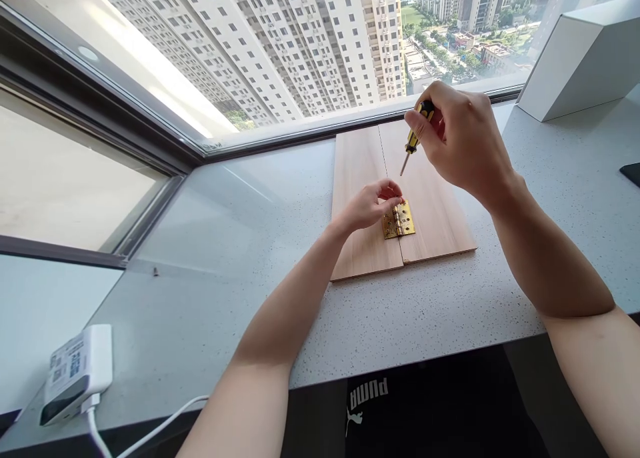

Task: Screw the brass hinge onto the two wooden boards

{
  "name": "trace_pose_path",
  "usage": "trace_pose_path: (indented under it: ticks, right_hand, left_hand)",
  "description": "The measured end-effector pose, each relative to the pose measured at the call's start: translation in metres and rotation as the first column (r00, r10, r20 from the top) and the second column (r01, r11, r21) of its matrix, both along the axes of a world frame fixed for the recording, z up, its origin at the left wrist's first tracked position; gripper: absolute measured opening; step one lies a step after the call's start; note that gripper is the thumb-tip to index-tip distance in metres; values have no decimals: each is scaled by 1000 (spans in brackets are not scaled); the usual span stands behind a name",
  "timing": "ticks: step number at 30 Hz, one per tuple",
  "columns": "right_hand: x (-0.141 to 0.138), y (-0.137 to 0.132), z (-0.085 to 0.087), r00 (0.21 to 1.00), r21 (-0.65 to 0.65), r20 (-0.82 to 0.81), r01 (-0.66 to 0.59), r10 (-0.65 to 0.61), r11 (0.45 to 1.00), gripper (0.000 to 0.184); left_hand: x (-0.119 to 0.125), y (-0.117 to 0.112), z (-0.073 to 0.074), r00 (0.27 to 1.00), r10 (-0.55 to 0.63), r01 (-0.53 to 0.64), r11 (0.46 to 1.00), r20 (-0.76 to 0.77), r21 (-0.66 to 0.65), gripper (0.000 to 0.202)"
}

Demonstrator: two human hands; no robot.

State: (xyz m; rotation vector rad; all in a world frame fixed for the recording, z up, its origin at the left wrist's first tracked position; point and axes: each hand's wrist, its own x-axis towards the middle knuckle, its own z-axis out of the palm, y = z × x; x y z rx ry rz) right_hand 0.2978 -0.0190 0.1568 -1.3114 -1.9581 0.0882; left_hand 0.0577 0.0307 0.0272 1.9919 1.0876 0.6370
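Two pale wooden boards (357,175) lie side by side on the counter, and a brass hinge (399,219) straddles the seam between them near the front. My left hand (373,203) rests by the hinge's far edge, thumb and fingertips pinched together. Whatever sits in that pinch is too small to make out. Up and to the right, my right hand (457,135) grips a yellow and black screwdriver (413,138). Its metal tip points down, apart from the hinge and from my left fingers.
The boards lie on a speckled white counter (240,231) beneath a window. A white box (575,71) stands at the back right, with a dark object (631,173) at the right edge. At the lower left are a white power bank-like device (80,371) and its cable (165,421).
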Motion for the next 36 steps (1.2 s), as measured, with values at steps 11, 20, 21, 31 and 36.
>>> trace_pose_path:
  ticks: [11, 20, 21, 31, 36]
  right_hand:
    - [-5, 2, -4, 999, -12, 12, -31, 31, 999, 47]
    - [-6, 1, -4, 999, -30, 18, -40, 40, 999, 39]
    - [-7, 2, -5, 999, -31, 20, -47, 48, 998, 39]
    - [-8, 2, -7, 998, -44, 32, -59, 61, 997, 30]
    - [-2, 4, -6, 996, -51, 86, -35, 40, 998, 25]
  left_hand:
    - [-1, 3, -10, 999, -40, 41, 997, -21, 61, 14]
    - [3, 1, -17, 1000, 3, -2, 999, -13, 39, 13]
    - [4, 1, -17, 1000, 4, -4, 999, -19, 38, 13]
    - [6, 2, -17, 995, -29, 42, 989, -95, 145, 2]
    - [7, 1, -15, 997, 6, -4, 999, -74, 39, 29]
